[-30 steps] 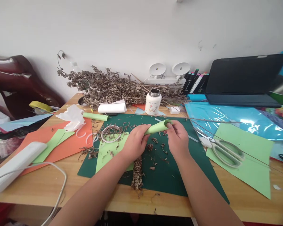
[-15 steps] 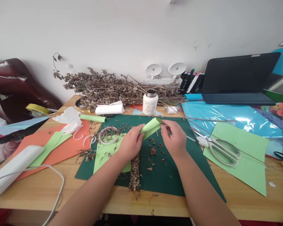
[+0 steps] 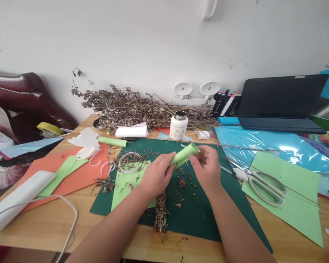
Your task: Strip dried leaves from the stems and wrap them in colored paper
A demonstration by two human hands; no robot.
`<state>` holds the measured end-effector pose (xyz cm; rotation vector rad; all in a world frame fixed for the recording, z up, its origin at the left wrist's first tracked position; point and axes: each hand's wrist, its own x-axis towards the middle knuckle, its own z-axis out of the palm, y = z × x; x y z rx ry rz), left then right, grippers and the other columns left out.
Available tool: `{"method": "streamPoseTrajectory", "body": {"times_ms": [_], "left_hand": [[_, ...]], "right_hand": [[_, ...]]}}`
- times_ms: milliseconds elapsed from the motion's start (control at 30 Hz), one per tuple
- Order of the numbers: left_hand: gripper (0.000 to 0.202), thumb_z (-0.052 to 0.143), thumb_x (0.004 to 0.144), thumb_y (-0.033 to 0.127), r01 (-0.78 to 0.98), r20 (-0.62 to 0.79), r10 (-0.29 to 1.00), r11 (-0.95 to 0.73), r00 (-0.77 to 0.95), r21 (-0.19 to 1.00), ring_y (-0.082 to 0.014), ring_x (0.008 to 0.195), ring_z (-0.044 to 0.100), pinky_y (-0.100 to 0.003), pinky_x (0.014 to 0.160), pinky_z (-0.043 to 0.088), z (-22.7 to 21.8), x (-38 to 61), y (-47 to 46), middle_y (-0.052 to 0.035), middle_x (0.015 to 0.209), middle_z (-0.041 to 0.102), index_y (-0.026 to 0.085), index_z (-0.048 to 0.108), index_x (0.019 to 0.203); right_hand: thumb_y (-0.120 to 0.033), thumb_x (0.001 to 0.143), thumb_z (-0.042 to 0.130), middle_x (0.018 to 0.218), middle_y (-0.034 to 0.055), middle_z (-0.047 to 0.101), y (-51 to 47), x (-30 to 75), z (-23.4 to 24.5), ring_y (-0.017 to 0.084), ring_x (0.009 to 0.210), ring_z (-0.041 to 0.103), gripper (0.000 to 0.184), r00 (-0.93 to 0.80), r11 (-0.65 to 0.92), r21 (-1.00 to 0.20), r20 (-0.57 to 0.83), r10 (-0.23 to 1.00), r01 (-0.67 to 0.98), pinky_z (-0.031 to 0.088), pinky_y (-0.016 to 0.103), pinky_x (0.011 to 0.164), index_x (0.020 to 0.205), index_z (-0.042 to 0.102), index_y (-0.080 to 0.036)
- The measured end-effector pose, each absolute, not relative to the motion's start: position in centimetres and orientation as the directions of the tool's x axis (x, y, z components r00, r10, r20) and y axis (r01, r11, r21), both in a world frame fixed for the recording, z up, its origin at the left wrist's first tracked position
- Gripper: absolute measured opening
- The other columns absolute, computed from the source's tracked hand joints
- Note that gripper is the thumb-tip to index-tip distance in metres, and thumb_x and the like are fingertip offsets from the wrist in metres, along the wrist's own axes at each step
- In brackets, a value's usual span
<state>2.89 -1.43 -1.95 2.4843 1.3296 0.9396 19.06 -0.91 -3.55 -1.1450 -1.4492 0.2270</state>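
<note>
A left hand [image 3: 157, 171] closes around the lower end of a rolled green paper [image 3: 183, 155], while a right hand [image 3: 206, 166], thumb on the near side and fingers curled behind, pinches its open upper end. The tube tilts above a green mat [image 3: 197, 219]. The flap that stood loose half a second ago now lies curled in, suggesting a tighter, neater roll. Below, a strip of dried leaves [image 3: 161, 212] crosses the mat's near edge onto the wooden surface [image 3: 142, 241]. To the left, a white ring [image 3: 128, 171] lies partly on a flat green sheet [image 3: 120, 193]. Farther out, a white bottle [image 3: 178, 128] stands uncapped before heaped dried plants [image 3: 137, 106]; scissors [image 3: 248, 171] lie right.
</note>
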Motion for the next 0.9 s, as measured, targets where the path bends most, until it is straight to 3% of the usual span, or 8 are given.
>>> {"method": "streamPoseTrajectory", "body": {"times_ms": [133, 233, 433, 567, 767, 900], "left_hand": [[0.033, 0.031, 0.082, 0.026, 0.698, 0.449, 0.765, -0.625, 0.461, 0.350, -0.0174, 0.092, 0.052, -0.029, 0.071, 0.046, -2.3, 2.9, -1.5, -0.0072, 0.105, 0.053, 0.019, 0.041, 0.112], [0.034, 0.031, 0.082, 0.027, 0.707, 0.449, 0.779, -0.607, 0.438, 0.363, -0.0176, 0.090, 0.052, -0.030, 0.070, 0.046, -2.5, 2.9, -1.4, -0.0079, 0.105, 0.054, 0.018, 0.042, 0.112], [0.031, 0.034, 0.080, 0.028, 0.658, 0.388, 0.873, -0.480, 0.294, 0.581, -0.0166, 0.090, 0.052, -0.028, 0.076, 0.043, -2.2, 2.4, -0.6, -0.0055, 0.100, 0.057, 0.019, 0.048, 0.106], [0.028, 0.034, 0.079, 0.031, 0.590, 0.288, 0.941, -0.336, 0.178, 0.734, -0.0164, 0.084, 0.054, -0.028, 0.071, 0.044, -2.0, 2.1, -0.1, -0.0031, 0.095, 0.059, 0.020, 0.053, 0.098], [0.025, 0.040, 0.076, 0.030, 0.431, 0.111, 0.991, -0.134, 0.079, 0.892, -0.0150, 0.076, 0.055, -0.026, 0.065, 0.044, -2.2, 2.4, 0.2, -0.0024, 0.087, 0.061, 0.018, 0.056, 0.091], [0.023, 0.042, 0.075, 0.030, 0.316, 0.037, 0.996, -0.062, 0.083, 0.947, -0.0136, 0.070, 0.056, -0.024, 0.059, 0.045, -2.2, 2.5, 0.4, -0.0028, 0.084, 0.061, 0.017, 0.056, 0.089]], "right_hand": [[-0.019, 0.070, 0.050, 0.076, 0.0017, 0.051, -0.6, 19.3, -3.4, 0.010, 0.050, 0.045, 0.021, 0.157, 0.468, -0.529, 0.764, 0.626, 0.708, 0.041, 0.026, 0.047, 0.090, 0.044, -0.021], [-0.020, 0.072, 0.047, 0.068, 0.0016, 0.053, -0.7, 19.4, -3.1, 0.012, 0.051, 0.046, 0.009, 0.087, 0.416, -0.462, 0.744, 0.662, 0.783, 0.040, 0.026, 0.049, 0.080, 0.050, -0.021], [-0.026, 0.074, 0.045, 0.057, -0.0011, 0.053, -1.0, 19.3, -2.6, 0.012, 0.049, 0.047, 0.010, 0.103, 0.369, -0.578, 0.625, 0.774, 0.728, 0.038, 0.025, 0.048, 0.068, 0.050, -0.020], [-0.027, 0.075, 0.045, 0.055, -0.0024, 0.051, -1.1, 19.2, -2.5, 0.011, 0.047, 0.046, 0.011, 0.081, 0.370, -0.626, 0.571, 0.817, 0.686, 0.037, 0.023, 0.046, 0.068, 0.049, -0.020], [-0.025, 0.073, 0.047, 0.062, -0.0010, 0.052, -0.7, 19.3, -3.0, 0.011, 0.054, 0.048, 0.009, 0.090, 0.409, -0.663, 0.583, 0.807, 0.627, 0.039, 0.024, 0.051, 0.066, 0.050, -0.020], [-0.027, 0.071, 0.050, 0.064, -0.0008, 0.052, -0.4, 19.3, -3.7, 0.011, 0.054, 0.048, 0.009, 0.150, 0.400, -0.754, 0.542, 0.827, 0.521, 0.041, 0.024, 0.050, 0.067, 0.051, -0.019]]}}
